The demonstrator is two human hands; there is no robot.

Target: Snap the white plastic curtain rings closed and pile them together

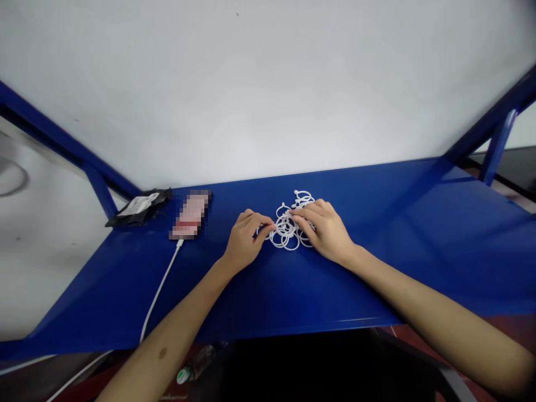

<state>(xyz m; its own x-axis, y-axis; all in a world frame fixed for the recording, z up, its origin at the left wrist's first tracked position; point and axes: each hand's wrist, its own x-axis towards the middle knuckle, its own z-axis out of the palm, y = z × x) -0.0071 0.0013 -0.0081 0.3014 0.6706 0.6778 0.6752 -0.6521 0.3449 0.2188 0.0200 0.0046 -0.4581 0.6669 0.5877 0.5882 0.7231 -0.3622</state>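
Note:
A small pile of thin white rings [290,241], several with little round knobs, lies on the blue tabletop [293,290] between my hands. My left hand [243,240] is at the pile's left side, thumb and forefinger pinched together on the edge of a white ring. From the right, my right hand [325,231] reaches over the pile. Its thumb and fingertips close in on the rings near the middle, and its palm covers some of them. Exactly which ring each hand grips is partly hidden by the fingers.
On the left lie a phone [190,215], blurred out, with a white cable [163,285] plugged in, and a black plastic package [142,207] with a white label. A white wall [268,95] rises behind the table. Below the front edge is a bottle [196,364].

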